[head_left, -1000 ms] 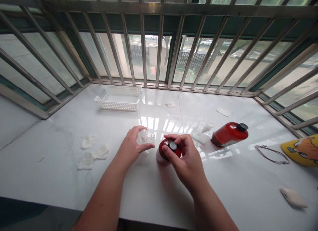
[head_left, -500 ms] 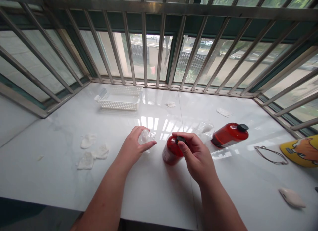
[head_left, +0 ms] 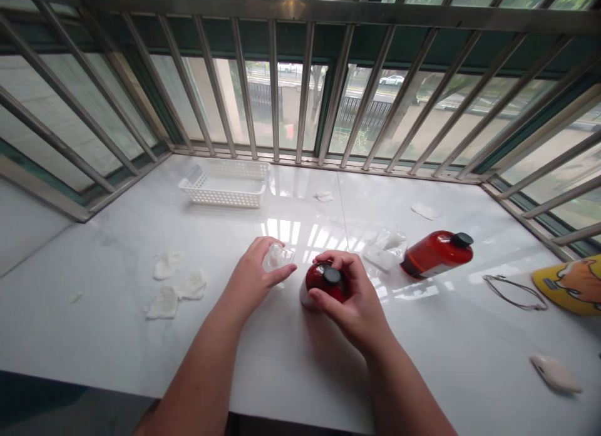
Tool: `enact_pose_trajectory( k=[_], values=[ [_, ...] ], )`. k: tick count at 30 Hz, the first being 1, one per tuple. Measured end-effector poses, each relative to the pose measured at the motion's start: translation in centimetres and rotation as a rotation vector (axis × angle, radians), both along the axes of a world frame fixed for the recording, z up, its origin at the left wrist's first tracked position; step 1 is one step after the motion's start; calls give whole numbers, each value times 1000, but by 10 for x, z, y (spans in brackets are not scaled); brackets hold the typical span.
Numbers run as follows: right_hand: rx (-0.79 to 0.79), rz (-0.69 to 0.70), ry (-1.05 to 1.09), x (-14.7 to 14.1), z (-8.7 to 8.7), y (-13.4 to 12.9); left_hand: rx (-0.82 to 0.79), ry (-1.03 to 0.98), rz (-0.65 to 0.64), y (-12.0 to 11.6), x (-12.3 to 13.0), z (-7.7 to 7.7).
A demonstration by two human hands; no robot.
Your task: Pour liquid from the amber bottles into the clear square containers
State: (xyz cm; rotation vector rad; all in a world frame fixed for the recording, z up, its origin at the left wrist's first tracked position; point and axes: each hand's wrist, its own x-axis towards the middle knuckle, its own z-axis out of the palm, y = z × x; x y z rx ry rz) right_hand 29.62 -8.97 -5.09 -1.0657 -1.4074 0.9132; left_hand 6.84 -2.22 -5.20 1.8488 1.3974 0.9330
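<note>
On the left of the table [head_left: 282, 373], wipes [head_left: 163, 303] are strewn, a basket [head_left: 221, 198] being set beyond them. A clear container [head_left: 278, 258] is clasped between thumb and fingers by the left hand [head_left: 253, 270]. Just right, a red bottle [head_left: 317, 276] is gripped around its shoulder by the right hand [head_left: 359, 301]. Farther right, a second bottle [head_left: 434, 251] is seen.

A glossy red bottle [head_left: 319, 273] with its dark cap [head_left: 332, 275] on was held upright in the right hand [head_left: 354, 298]; near it, the left hand [head_left: 253, 270] curled around a clear container [head_left: 278, 257].
</note>
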Motion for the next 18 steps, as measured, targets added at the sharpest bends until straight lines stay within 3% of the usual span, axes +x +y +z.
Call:
enact_pose_trajectory(
  k=[4, 8, 12, 18],
  values=[
    [47, 45, -112, 4, 4, 2, 6, 5, 6, 0, 0, -1],
    [0, 33, 31, 3, 2, 2, -7, 13, 16, 0, 0, -3],
    [32, 83, -53, 2, 3, 2, -15, 11, 17, 0, 0, -2],
    [-35, 72, 78, 2, 4, 1, -18, 1, 12, 0, 2, -2]
  ],
)
